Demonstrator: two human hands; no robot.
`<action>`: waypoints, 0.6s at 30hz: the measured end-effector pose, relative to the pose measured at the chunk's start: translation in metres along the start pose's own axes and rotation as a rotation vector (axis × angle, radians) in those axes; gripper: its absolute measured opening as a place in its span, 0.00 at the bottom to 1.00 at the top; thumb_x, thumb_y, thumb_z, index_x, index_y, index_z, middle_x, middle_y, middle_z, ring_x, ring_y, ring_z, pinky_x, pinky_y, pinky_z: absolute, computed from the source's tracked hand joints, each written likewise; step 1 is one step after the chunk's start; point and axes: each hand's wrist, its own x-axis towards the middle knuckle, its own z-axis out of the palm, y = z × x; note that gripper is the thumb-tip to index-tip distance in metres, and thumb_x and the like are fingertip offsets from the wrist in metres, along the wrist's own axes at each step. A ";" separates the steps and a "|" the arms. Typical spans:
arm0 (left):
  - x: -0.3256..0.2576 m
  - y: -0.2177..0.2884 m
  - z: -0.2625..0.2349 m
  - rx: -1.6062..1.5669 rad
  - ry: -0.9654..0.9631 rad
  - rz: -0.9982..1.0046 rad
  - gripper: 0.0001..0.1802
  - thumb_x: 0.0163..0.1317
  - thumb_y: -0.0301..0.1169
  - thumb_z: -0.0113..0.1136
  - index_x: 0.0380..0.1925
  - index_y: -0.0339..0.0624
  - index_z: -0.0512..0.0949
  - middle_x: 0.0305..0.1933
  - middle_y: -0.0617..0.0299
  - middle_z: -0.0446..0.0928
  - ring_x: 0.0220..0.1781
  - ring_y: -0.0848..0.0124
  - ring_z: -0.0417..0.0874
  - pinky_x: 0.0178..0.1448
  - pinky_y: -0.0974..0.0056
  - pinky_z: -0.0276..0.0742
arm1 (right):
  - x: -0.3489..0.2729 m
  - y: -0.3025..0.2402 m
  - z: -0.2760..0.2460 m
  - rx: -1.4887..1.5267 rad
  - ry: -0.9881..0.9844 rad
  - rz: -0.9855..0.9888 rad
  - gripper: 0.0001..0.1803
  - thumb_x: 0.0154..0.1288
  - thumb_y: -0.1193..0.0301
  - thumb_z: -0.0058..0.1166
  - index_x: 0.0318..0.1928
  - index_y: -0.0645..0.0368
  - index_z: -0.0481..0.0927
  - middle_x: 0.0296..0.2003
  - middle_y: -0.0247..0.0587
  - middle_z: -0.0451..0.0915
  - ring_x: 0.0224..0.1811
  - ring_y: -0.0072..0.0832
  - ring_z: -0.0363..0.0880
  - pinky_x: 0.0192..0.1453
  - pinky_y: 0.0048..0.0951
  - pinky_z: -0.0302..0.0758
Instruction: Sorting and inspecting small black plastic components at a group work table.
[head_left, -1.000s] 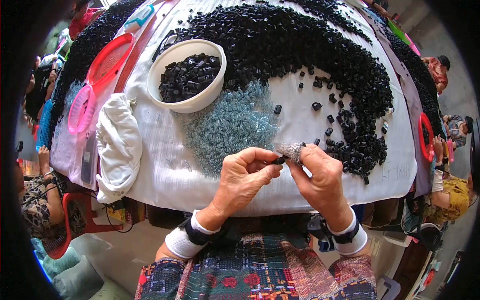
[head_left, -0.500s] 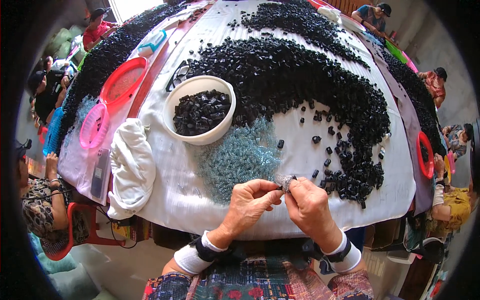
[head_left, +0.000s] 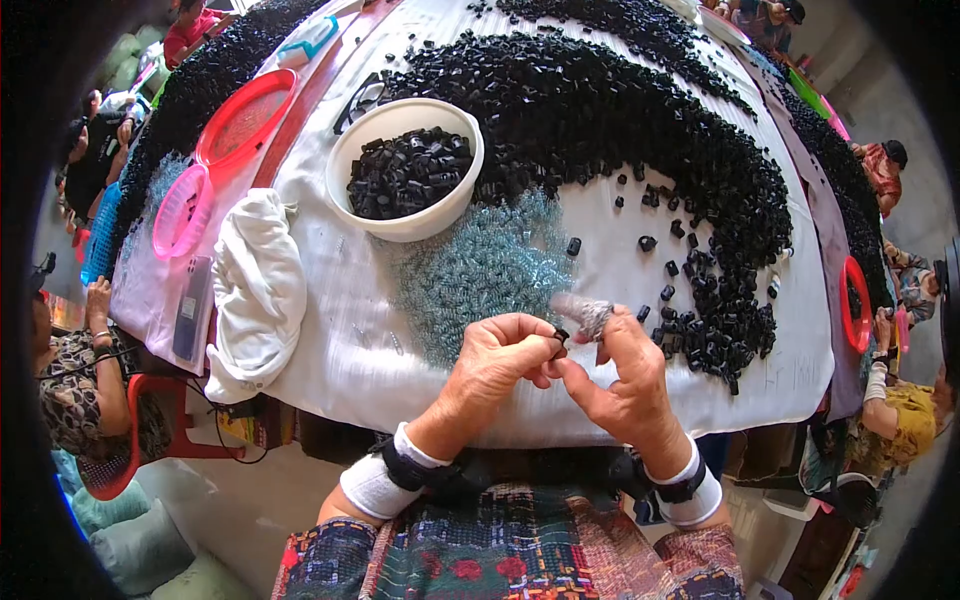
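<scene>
My left hand (head_left: 488, 368) pinches a small black plastic part (head_left: 560, 337) between thumb and fingertips, just above the near edge of the white cloth. Close beside it, my right hand (head_left: 636, 385) has its thumb and index finger spread apart. That thumb's tip comes up to the left fingertips. A grey wrapping (head_left: 592, 318) covers the right index fingertip, which is slightly blurred. Beyond my hands lies a heap of small bluish wire springs (head_left: 480, 285). Black plastic parts (head_left: 600, 110) form a wide bank behind it, and more fill a white tub (head_left: 345, 205).
On the left lie a crumpled white cloth (head_left: 258, 300), a phone (head_left: 192, 308), a pink basket (head_left: 162, 225) and a red tray (head_left: 203, 150). Loose black parts (head_left: 672, 268) are scattered at right. A red-rimmed tray (head_left: 847, 300) stands farther right. Other people sit along both sides.
My right hand has parted from the left at the index finger, which now points up and away. The black part stays in my left fingertips. The table appears shifted upward in view.
</scene>
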 end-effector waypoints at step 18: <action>-0.001 0.006 0.005 0.064 -0.036 -0.037 0.05 0.57 0.26 0.60 0.33 0.36 0.78 0.32 0.65 0.79 0.33 0.78 0.79 0.39 0.74 0.75 | -0.005 0.005 0.017 -0.368 0.088 -0.220 0.17 0.41 0.74 0.66 0.32 0.65 0.74 0.29 0.45 0.72 0.30 0.41 0.72 0.31 0.37 0.72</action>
